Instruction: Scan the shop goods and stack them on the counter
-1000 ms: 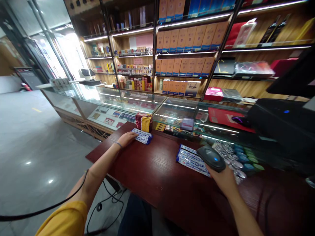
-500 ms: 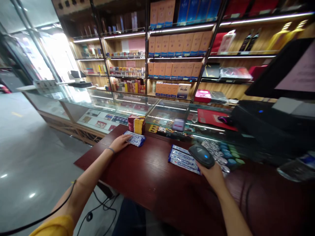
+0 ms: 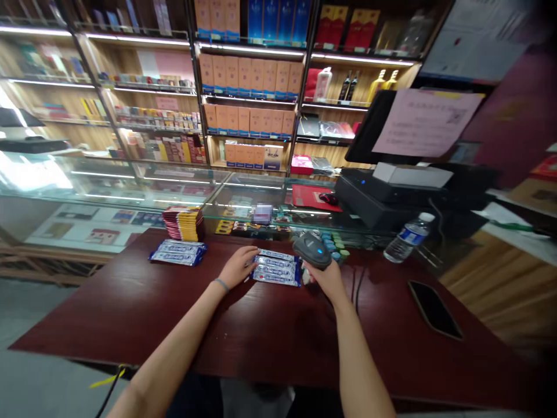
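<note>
My right hand (image 3: 327, 279) is closed around a dark barcode scanner (image 3: 312, 250) with a blue light, held just right of a row of blue-and-white gum packs (image 3: 277, 270) on the dark red table (image 3: 270, 325). My left hand (image 3: 238, 267) rests with its fingertips on the left end of those packs; the fingers look loosely extended. A second pile of blue-and-white packs (image 3: 177, 253) lies further left, apart from both hands. Behind it stands a stack of red and yellow packs (image 3: 183, 223).
A water bottle (image 3: 408, 237) lies tilted at the right rear of the table. A black phone (image 3: 434, 309) lies flat at the right. Small round items (image 3: 334, 242) sit behind the scanner. A glass counter (image 3: 174, 191), a till with monitor (image 3: 391, 186) and stocked shelves (image 3: 248, 87) stand behind.
My left hand left the far-left pile and moved right onto the packs beside the scanner. The view swung right, bringing the till, bottle and phone into sight.
</note>
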